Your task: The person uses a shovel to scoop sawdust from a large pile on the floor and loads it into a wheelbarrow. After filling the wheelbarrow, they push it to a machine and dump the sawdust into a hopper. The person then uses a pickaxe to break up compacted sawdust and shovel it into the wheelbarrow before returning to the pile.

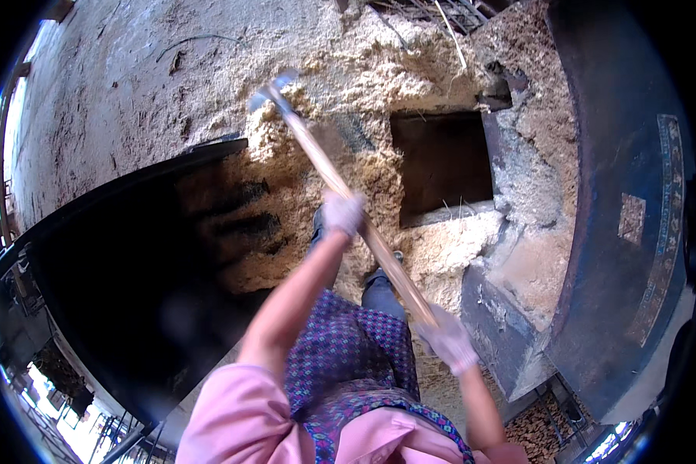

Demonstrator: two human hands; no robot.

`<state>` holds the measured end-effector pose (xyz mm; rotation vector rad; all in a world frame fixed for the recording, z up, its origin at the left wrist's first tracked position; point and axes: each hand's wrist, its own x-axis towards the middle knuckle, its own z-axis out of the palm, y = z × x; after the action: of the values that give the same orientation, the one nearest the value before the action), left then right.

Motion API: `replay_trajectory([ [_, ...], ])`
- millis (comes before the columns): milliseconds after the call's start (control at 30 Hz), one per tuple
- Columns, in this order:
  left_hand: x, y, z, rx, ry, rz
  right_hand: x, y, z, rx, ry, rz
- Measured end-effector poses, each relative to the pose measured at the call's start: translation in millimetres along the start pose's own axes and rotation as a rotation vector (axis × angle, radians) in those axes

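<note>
The left hand (342,213), in a pale glove, has its fingers wrapped around the middle of the tool (313,151). The gloved right hand (447,340) grips the lower end, its fingers closed on the wood. The handle slants up and leftward past the left fingers to a blurred metal head (269,93), over tan litter (340,58); whether they touch, I cannot tell. Right of the left fingers is a square pit (445,166). A patterned apron (348,340) lies below them, and a blue panel (626,201) stands well right of the right fingers.
</note>
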<state>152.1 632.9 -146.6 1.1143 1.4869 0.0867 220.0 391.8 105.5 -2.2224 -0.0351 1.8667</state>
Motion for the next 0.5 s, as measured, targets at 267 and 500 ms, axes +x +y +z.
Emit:
replay_trajectory([
  [267,45,-71,-45,0.145,0.003,-0.115,71,70,81,0.009,0.135,-0.5],
  [500,-157,-167,103,0.061,-0.049,-0.189,-36,262,15,0.282,0.105,-0.256],
])
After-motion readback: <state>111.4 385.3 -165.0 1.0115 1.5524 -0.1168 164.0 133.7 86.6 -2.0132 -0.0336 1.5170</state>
